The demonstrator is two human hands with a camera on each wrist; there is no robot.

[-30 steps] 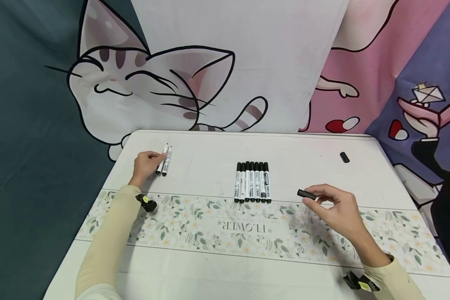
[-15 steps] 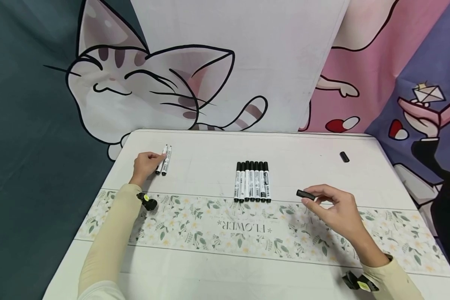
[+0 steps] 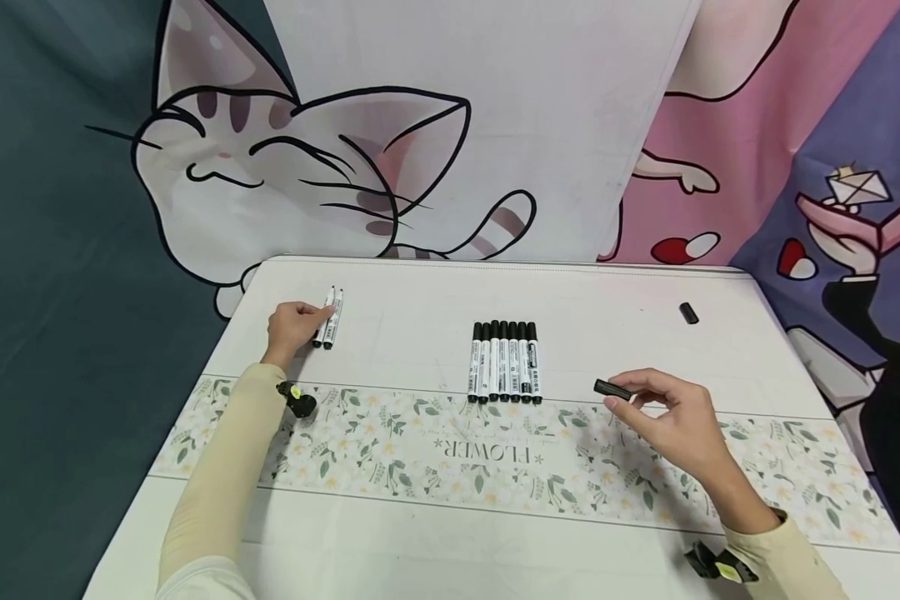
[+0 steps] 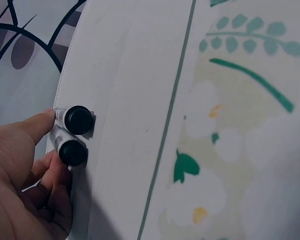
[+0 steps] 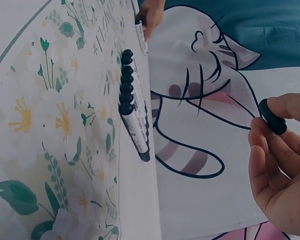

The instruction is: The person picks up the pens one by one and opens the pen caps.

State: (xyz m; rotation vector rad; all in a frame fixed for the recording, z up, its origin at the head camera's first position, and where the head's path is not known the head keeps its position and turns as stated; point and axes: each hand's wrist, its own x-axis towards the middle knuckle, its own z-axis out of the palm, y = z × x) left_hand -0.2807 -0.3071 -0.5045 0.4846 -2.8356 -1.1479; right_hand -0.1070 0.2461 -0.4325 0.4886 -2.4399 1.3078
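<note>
In the head view my left hand (image 3: 292, 331) is at the far left of the table, thumb and fingers holding two uncapped whiteboard markers (image 3: 333, 321) side by side. Their thin tips point to the table's back edge. The left wrist view shows the black ends of the markers (image 4: 72, 135) close together, with the thumb (image 4: 37, 125) against one and curled fingers at the other. Over the table's right part, my right hand (image 3: 671, 417) pinches a black marker cap (image 3: 612, 389) between thumb and fingers; the right wrist view also shows this cap (image 5: 273, 117) raised.
Several capped markers (image 3: 504, 362) lie in a tidy row mid-table, black caps toward the back. Another loose black cap (image 3: 688, 313) lies at the back right. A floral strip (image 3: 435, 475) crosses the white table cover, and cartoon-printed curtains (image 3: 555, 125) hang behind.
The two markers at my left hand have drawn slightly closer together. My right hand stays in place with the cap.
</note>
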